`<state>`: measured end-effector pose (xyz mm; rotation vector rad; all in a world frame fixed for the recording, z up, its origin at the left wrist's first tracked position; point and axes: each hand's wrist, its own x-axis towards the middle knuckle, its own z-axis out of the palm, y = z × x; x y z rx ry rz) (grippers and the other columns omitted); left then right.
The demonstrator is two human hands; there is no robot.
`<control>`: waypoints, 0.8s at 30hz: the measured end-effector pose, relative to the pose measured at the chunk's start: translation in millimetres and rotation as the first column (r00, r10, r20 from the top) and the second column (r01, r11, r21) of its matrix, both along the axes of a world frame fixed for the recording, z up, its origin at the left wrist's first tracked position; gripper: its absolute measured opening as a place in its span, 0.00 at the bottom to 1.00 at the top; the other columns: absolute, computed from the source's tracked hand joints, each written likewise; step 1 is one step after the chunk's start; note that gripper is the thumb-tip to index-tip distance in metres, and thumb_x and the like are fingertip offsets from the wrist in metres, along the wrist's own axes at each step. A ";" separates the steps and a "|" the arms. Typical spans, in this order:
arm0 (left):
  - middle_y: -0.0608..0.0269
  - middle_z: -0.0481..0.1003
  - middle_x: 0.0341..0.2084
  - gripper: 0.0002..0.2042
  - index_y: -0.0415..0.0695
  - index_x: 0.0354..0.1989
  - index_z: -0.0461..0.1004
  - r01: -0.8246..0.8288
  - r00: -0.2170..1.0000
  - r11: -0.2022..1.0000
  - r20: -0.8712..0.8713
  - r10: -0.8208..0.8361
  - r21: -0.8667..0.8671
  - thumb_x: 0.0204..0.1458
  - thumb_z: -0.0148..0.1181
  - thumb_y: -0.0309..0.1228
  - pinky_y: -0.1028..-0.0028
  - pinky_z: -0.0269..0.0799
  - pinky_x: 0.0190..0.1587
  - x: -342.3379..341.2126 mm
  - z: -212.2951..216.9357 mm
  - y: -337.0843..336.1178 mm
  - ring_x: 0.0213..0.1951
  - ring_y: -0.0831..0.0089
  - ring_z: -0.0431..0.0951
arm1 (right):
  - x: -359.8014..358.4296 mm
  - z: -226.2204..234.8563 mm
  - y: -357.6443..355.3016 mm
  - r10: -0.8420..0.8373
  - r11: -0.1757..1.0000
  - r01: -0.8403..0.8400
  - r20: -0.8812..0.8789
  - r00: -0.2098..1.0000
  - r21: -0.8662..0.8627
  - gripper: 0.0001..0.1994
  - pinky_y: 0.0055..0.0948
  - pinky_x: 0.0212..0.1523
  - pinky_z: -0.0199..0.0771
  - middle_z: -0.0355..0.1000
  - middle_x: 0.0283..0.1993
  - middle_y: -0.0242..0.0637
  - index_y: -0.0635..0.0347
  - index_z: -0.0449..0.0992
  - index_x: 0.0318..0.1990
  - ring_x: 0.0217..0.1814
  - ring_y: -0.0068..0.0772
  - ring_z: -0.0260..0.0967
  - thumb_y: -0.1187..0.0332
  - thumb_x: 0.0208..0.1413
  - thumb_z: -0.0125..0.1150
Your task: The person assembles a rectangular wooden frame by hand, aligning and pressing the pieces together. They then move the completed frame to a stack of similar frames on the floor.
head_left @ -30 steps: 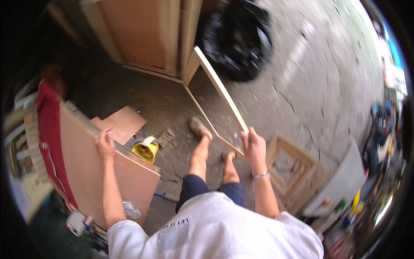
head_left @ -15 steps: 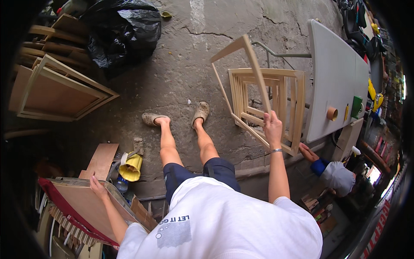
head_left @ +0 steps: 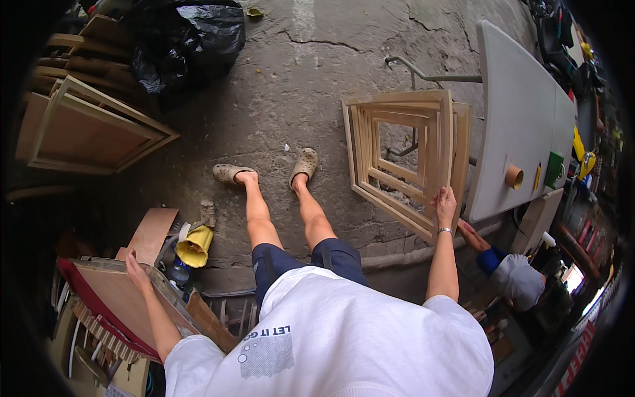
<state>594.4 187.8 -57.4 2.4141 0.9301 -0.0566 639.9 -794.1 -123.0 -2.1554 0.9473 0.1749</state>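
Observation:
My right hand point(head_left: 444, 206) is closed around the right-hand bar of a plain wooden frame point(head_left: 446, 142). That frame stands tilted against a group of nested wooden frames point(head_left: 462, 152), which lean beside the white table. On my left side, my left hand point(head_left: 137, 270) rests with fingers stretched out along the upper edge of a flat board point(head_left: 109, 284) trimmed with dark red cloth. Its fingers lie against the edge and do not wrap round it.
At right stands a white folding table point(head_left: 519, 126) with a brown cup point(head_left: 514, 176) on it. A person point(head_left: 519, 278) works beyond my right arm. A black plastic bag point(head_left: 192, 46), leaning framed panels point(head_left: 92, 132) and a yellow bucket point(head_left: 194, 246) are at left.
My right hand has moved right, bringing the held frame from a raised slant over the group to upright against it. My left hand has shifted slightly up and left along the board.

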 end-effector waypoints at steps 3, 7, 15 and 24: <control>0.48 0.78 0.49 0.24 0.33 0.52 0.75 0.007 1.000 1.000 0.003 -0.007 0.017 0.68 0.41 0.43 0.66 0.67 0.57 -0.6 0.4 3.8 0.54 0.60 0.76 | -22.6 -9.1 -17.5 0.022 1.000 -0.022 0.023 0.999 -0.011 0.26 0.27 0.31 0.73 0.71 0.26 0.35 0.60 0.71 0.37 0.27 0.25 0.73 0.42 0.66 0.46; 0.47 0.79 0.47 0.24 0.34 0.50 0.76 0.010 0.999 0.998 -0.054 -0.007 0.062 0.68 0.40 0.44 0.66 0.68 0.57 3.0 1.0 -0.2 0.52 0.59 0.78 | -35.2 -11.0 -28.2 0.063 0.976 -0.053 0.040 0.997 -0.209 0.26 0.31 0.39 0.73 0.69 0.28 0.39 0.64 0.69 0.38 0.35 0.31 0.73 0.44 0.67 0.47; 0.52 0.82 0.41 0.21 0.38 0.46 0.79 0.037 0.999 0.982 -0.019 -0.034 0.186 0.66 0.42 0.41 0.64 0.71 0.52 -8.5 -8.5 -12.3 0.47 0.59 0.81 | 14.0 2.5 -0.7 0.088 0.498 -0.152 -0.125 0.988 -0.854 0.18 0.47 0.54 0.68 0.74 0.47 0.52 0.66 0.75 0.49 0.52 0.55 0.70 0.60 0.61 0.58; 0.61 0.81 0.38 0.13 0.49 0.41 0.80 0.006 1.000 0.967 0.007 -0.008 0.255 0.63 0.49 0.40 0.61 0.62 0.53 32.4 42.9 -41.8 0.43 0.61 0.78 | 118.8 -34.3 293.2 0.647 0.712 -0.657 -0.133 0.751 -0.247 0.11 0.41 0.51 0.70 0.75 0.43 0.51 0.67 0.77 0.44 0.47 0.51 0.72 0.69 0.60 0.56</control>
